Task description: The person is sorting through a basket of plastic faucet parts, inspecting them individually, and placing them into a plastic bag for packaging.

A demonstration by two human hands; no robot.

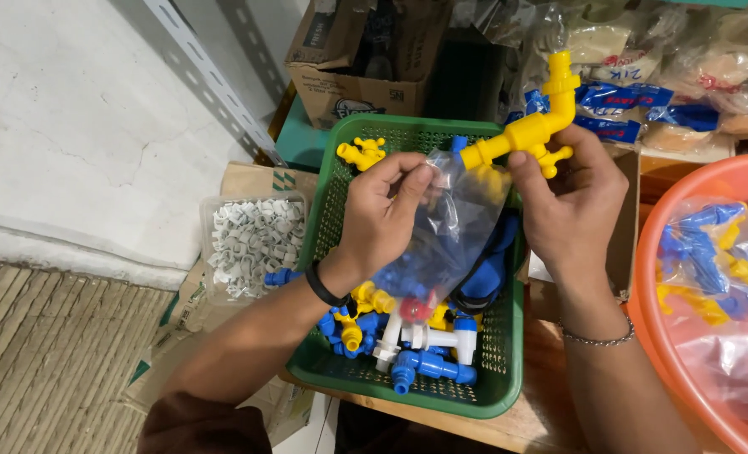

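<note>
The right hand (571, 197) has its fingers closed around a yellow plastic tap (532, 128), whose long body runs slantwise from upper right to lower left, its threaded end pointing into the mouth of a clear plastic bag (450, 231). The left hand (384, 214) pinches the bag's top edge just left of that end, above a green basket (332, 210) of blue, white and yellow taps
</note>
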